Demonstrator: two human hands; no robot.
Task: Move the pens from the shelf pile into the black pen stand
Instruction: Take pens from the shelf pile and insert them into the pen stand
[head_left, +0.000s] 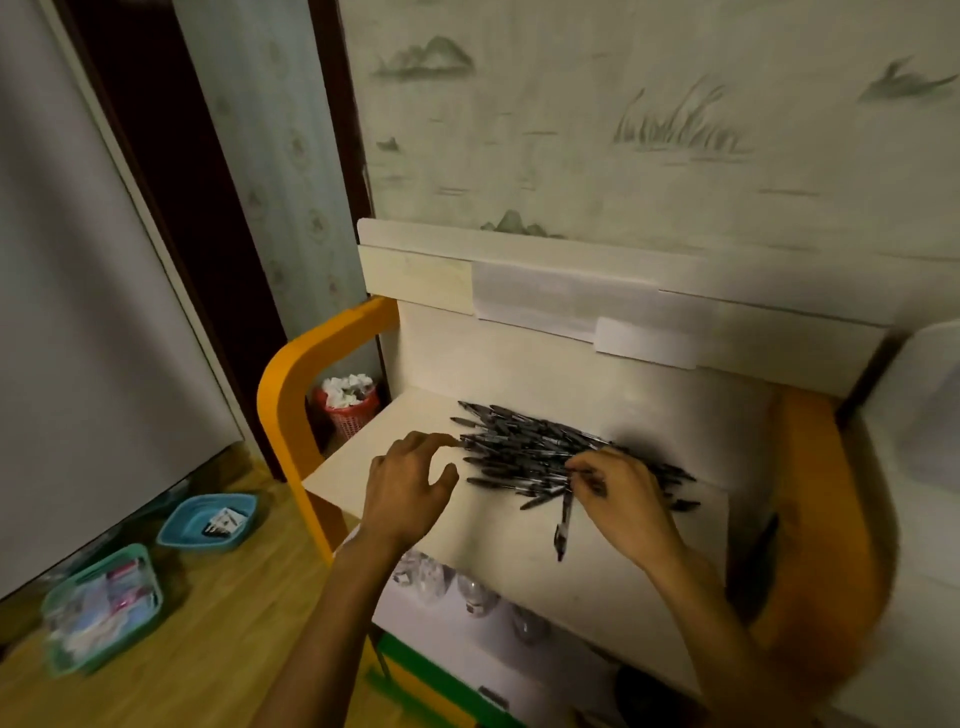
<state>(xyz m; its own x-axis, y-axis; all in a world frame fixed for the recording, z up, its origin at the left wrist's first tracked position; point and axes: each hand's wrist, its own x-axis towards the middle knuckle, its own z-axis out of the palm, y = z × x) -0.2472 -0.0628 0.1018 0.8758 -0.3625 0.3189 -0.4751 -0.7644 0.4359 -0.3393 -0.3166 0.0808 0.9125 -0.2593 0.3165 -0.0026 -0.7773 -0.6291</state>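
pens (550, 452) lying piled toward the shelf (415, 410) back-right | right hand (621, 499) grip pinching one pen (563, 519), hanging toward front edge | left hand (410, 480) grip released, fingertip touching pile

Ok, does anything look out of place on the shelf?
One black pen pinched in the right hand points toward the cream shelf's front edge, crosswise to the pile of black pens. No black pen stand is in view.

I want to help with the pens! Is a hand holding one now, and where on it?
Yes. The right hand pinches one black pen at its upper end; the rest hangs down. The left hand holds nothing.
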